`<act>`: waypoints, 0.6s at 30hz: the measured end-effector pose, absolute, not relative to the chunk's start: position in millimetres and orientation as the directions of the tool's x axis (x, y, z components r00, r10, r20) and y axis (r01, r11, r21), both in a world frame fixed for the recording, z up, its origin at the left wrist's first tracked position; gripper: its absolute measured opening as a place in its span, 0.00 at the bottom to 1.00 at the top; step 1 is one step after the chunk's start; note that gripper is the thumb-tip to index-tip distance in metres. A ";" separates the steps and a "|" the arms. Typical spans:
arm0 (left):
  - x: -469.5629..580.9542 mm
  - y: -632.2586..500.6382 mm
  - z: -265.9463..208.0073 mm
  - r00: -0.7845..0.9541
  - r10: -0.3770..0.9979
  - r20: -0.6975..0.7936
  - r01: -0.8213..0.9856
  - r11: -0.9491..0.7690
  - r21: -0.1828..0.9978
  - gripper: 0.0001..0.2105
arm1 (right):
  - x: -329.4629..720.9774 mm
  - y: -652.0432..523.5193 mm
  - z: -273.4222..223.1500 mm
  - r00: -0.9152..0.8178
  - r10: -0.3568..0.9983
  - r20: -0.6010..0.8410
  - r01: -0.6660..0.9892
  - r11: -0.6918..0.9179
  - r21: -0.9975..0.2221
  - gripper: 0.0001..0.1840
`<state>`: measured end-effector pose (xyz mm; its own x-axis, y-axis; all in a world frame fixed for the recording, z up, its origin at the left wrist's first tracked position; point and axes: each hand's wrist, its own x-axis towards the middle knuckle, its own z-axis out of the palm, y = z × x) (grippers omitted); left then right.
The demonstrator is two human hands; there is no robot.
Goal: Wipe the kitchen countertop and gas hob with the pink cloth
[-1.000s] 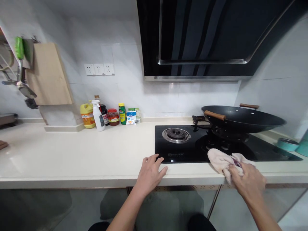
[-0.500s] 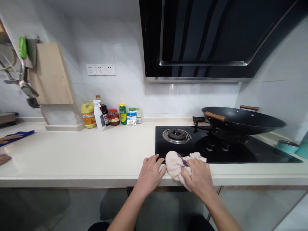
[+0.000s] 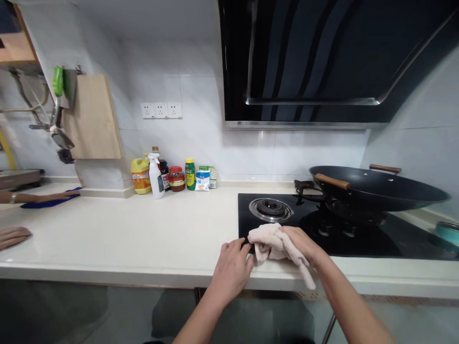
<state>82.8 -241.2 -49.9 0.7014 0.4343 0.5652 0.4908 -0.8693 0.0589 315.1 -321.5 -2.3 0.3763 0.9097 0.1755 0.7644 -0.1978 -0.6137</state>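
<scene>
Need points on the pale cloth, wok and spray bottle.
Pale cloth (image 3: pixel 271 234): head view, bunched upper part.
Wok (image 3: pixel 378 190): head view, middle of dark body.
Spray bottle (image 3: pixel 155 176): head view, white body below trigger.

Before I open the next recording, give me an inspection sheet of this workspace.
Surface: pale counter with a black stove set in.
Things in use: white cloth, at the stove's front edge.
Clutter: wok over the right burner; spray bottle, jug and jar along the wall.
Hands: right hand holds the cloth; left hand, holding nothing, at the stove's front corner.
Cables: nothing seen in the wall sockets.
Surroundings: range hood above; another person's hand on a blue cloth at left.
</scene>
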 end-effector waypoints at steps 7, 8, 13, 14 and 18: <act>81.7 -242.1 -52.1 0.687 0.439 0.579 0.487 -0.869 0.080 0.15 | 325.0 -286.0 -1.6 0.573 0.787 0.231 0.790 -0.454 -0.411 0.24; 81.5 -242.1 -52.6 0.682 0.440 0.583 0.488 -0.869 0.085 0.15 | 324.5 -285.2 -3.0 0.578 0.780 0.239 0.791 -0.465 -0.398 0.26; 80.8 -243.5 -53.0 0.667 0.437 0.603 0.479 -0.872 0.103 0.14 | 320.8 -299.9 -7.8 0.364 0.914 0.178 0.892 -0.287 -0.350 0.38; 80.8 -244.0 -52.5 0.665 0.438 0.605 0.475 -0.873 0.109 0.14 | 319.2 -303.9 -7.9 0.287 0.946 0.149 0.913 -0.222 -0.343 0.41; 80.6 -246.0 -50.6 0.673 0.448 0.589 0.461 -0.876 0.140 0.15 | 312.0 -307.0 -8.2 0.080 0.993 0.087 0.949 -0.050 -0.310 0.45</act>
<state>80.6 -246.0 -50.6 0.6727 0.4477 0.5891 0.4609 -0.8764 0.1398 312.0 -307.0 -8.2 0.0804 0.9929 0.0872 0.9495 -0.0496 -0.3099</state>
